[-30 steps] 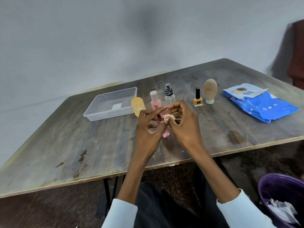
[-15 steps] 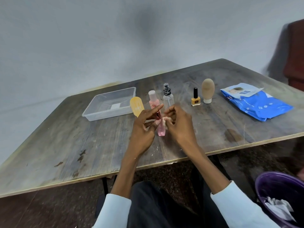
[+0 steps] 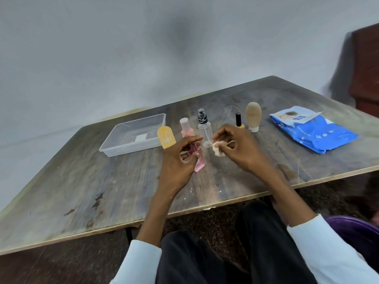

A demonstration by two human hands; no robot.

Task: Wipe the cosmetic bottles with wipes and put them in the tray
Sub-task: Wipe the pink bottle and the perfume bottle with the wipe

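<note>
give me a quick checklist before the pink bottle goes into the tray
1. Left hand grips the pink bottle: ok.
2. Right hand pinches the wipe, apart from the bottle: ok.
3. Bottle fully wiped: cannot tell.
4. Tray open, nothing in it but a white label: ok.
5. Yellow tube stands between the left hand and the tray, may get knocked: not ok.
6. Bottle cap shut: cannot tell.

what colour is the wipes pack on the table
Blue, with a white label flap on top: the wipes pack shows best in the head view.
</note>
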